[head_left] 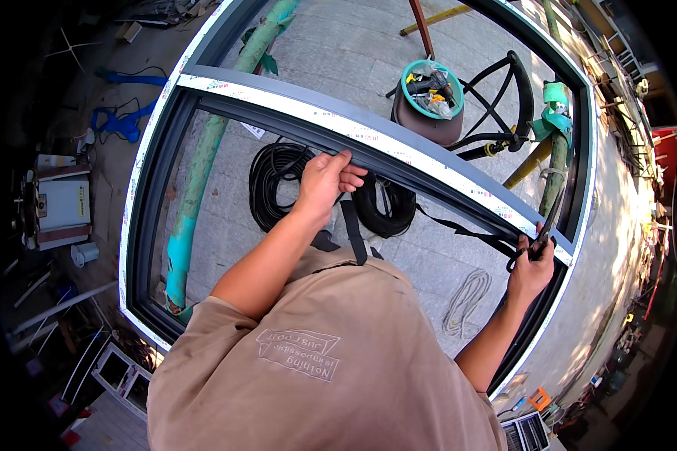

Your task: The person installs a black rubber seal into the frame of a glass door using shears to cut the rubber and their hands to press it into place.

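A large dark window frame (405, 149) with white printed film lies raised in front of me. My left hand (328, 185) is closed at the inner edge of its crossbar, thumb and finger pressed to the dark groove; what they pinch is hidden. Over by the crossbar's right end, my right hand (531, 269) is wrapped round black-handled scissors (538, 245), whose blades point away from me. A loose black rubber strip (462, 228) sags below the crossbar and runs up to the right hand.
Black coils (269, 188) lie on the paving under the frame, near a pale rope (466, 301). Green-wrapped poles (195, 199) support the frame. Beyond the crossbar, a teal basin (431, 89) of tools rests on a brown stool (427, 129). A white machine (62, 203) stands left.
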Available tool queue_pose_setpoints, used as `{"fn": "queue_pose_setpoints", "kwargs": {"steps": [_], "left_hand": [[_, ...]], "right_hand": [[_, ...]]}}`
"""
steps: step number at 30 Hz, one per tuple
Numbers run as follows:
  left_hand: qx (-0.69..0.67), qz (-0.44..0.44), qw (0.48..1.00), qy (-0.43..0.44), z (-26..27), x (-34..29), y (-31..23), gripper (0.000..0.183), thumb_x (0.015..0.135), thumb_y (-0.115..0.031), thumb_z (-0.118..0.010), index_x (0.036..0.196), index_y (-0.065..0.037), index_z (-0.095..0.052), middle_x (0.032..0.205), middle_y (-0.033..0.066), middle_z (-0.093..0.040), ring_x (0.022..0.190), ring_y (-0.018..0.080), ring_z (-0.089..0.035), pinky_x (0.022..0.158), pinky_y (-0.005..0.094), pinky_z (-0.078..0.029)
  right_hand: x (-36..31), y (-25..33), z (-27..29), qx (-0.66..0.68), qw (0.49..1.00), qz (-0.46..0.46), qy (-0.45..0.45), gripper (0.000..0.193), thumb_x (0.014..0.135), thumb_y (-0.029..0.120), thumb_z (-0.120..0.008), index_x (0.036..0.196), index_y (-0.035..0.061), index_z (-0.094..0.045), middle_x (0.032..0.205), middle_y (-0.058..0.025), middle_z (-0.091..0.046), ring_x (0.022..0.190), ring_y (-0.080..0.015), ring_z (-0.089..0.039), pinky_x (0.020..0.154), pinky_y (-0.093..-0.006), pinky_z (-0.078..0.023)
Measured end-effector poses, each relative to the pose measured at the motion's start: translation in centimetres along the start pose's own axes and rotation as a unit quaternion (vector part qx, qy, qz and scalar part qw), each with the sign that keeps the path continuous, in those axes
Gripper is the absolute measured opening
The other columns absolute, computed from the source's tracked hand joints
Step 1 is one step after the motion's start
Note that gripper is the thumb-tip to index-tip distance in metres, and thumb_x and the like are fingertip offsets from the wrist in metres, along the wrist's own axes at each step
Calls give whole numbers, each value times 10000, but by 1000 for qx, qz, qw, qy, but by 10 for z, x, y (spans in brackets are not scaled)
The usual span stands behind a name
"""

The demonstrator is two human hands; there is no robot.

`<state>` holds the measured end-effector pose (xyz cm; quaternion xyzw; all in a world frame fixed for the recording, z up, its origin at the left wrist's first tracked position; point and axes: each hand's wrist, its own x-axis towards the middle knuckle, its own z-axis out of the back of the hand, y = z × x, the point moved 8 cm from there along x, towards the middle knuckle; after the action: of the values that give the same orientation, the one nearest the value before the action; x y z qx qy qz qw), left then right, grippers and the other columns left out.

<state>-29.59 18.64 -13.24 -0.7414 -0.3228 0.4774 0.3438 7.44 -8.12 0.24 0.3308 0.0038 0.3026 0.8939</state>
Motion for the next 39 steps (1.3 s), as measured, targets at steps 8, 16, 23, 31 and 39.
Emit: {"fn": "queue_pose_setpoints", "kwargs": {"steps": [8, 16, 23, 31, 39], "left_hand": [[-27, -4, 1000, -10, 5, -2, -5, 340, 1137, -347, -570, 1087, -32, -689, 972, 114, -794, 751, 121, -716, 686, 260, -545], [34, -35, 998, -48, 12, 2, -5, 375, 1156, -373, -526, 1061, -39, -667, 961, 112, -787, 736, 114, -703, 654, 261, -534], [78, -59, 992, -77, -2, -6, -8, 388, 1165, -379, -512, 1070, -31, -654, 991, 121, -793, 707, 116, -689, 642, 265, -525], [30, -12, 999, -13, -23, -7, 13, 407, 1128, -387, -590, 1036, 5, -649, 1000, 164, -806, 714, 142, -714, 647, 271, -534], [33, -14, 999, -14, -21, -6, 11, 381, 1126, -358, -598, 1006, 0, -650, 999, 163, -811, 693, 122, -701, 625, 255, -519]], "right_hand": [[0, -5, 2, 2, 1000, 9, -8, 501, 957, 86, -824, 1445, 52, -710, 858, 61, -433, 769, -74, -437, 715, -225, -396], [0, -9, 0, 3, 1000, 4, -11, 496, 954, 77, -825, 1436, 45, -712, 855, 56, -428, 764, -74, -426, 710, -222, -395], [1, -2, 5, -1, 997, 57, -42, 380, 894, 117, -871, 1215, -11, -713, 780, -2, -536, 708, -121, -500, 659, -293, -450], [1, -4, 4, -9, 998, 44, -35, 391, 886, 121, -878, 1216, -9, -714, 778, -8, -537, 707, -126, -502, 665, -297, -452], [0, 0, 4, -1, 999, 41, -31, 395, 881, 114, -878, 1230, 12, -723, 770, 0, -526, 707, -126, -490, 668, -292, -445]]}}
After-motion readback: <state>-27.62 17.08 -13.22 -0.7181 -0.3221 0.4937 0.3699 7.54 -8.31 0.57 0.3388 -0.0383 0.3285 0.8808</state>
